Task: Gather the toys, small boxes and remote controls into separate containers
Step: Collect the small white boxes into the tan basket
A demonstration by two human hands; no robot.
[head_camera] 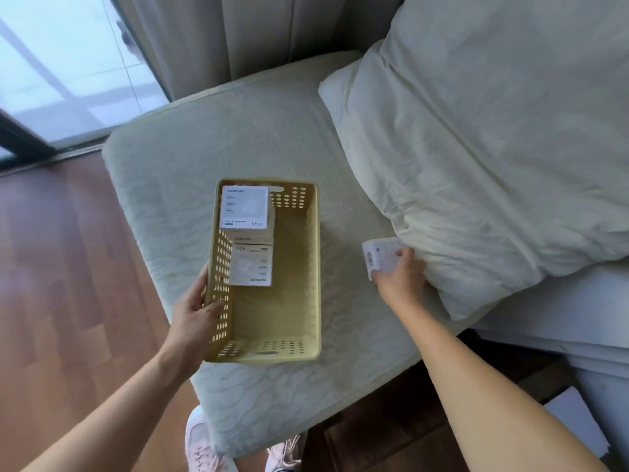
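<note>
Bare forearms, no sleeves in view; pale pink lace-up shoes (pixel 204 447) at bottom edge.

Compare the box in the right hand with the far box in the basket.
The held box is gripped by the right hand, outside the yellow basket; the far box rests inside it on another box. The held box is partly covered by that hand; the far box shows its whole 45W face. Both are white.

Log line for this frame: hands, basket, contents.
left hand grips yellow basket wall | right hand holds small white box beside pillow | basket holds white boxes, far end | held box not yet in
</note>
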